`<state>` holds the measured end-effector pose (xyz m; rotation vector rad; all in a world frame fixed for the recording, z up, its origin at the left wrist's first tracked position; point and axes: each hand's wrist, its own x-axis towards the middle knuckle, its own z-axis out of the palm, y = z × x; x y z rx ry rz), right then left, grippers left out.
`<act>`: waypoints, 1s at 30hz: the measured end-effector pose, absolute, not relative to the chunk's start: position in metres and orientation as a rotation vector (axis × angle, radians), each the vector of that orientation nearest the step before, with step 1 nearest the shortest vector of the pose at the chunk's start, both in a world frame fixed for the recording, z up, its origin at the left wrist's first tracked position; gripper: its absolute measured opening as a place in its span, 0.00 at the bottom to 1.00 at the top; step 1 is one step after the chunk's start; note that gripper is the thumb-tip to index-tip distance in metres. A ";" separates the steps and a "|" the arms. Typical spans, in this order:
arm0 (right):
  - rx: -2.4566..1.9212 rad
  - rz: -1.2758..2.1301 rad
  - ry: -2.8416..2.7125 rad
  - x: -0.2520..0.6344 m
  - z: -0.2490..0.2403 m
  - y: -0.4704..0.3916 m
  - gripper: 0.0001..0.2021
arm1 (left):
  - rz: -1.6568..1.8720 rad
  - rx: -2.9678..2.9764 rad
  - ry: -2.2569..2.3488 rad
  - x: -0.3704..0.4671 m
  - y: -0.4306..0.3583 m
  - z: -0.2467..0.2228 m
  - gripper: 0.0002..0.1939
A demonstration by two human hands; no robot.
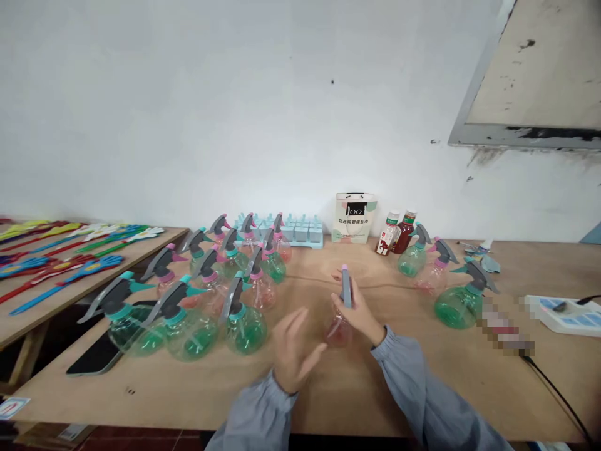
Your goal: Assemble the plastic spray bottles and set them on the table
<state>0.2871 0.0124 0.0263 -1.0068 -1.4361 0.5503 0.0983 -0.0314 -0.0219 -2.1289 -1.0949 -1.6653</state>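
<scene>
In the middle of the wooden table, my right hand is wrapped round the neck of a pink spray bottle with a grey trigger head. My left hand hovers just left of that bottle, apart from it, fingers spread and holding nothing. Left of it stands a group of several round spray bottles, green and pink; the nearest is a green spray bottle. To the right are three more: a large green spray bottle, a pink spray bottle and a green spray bottle.
Against the wall are a pale blue mould tray, a paper bag and two sauce bottles. A phone lies at left, a white power strip at right. Colourful hand-shaped sticks cover the left table.
</scene>
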 end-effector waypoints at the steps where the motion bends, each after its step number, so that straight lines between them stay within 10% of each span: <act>1: -1.002 0.612 -1.449 0.289 0.023 0.014 0.27 | -1.806 -1.872 -1.112 0.084 -0.035 -0.017 0.33; 9: -1.097 0.816 -1.305 0.304 0.021 0.025 0.17 | -1.711 -1.611 -1.959 0.006 -0.024 -0.026 0.41; 19: -0.985 1.308 -1.029 0.309 0.071 0.058 0.14 | -1.127 -2.170 -1.667 0.072 0.020 -0.023 0.34; 30: -0.904 1.386 -0.980 0.292 0.080 0.079 0.15 | -1.568 -2.356 -1.397 0.078 0.090 -0.057 0.43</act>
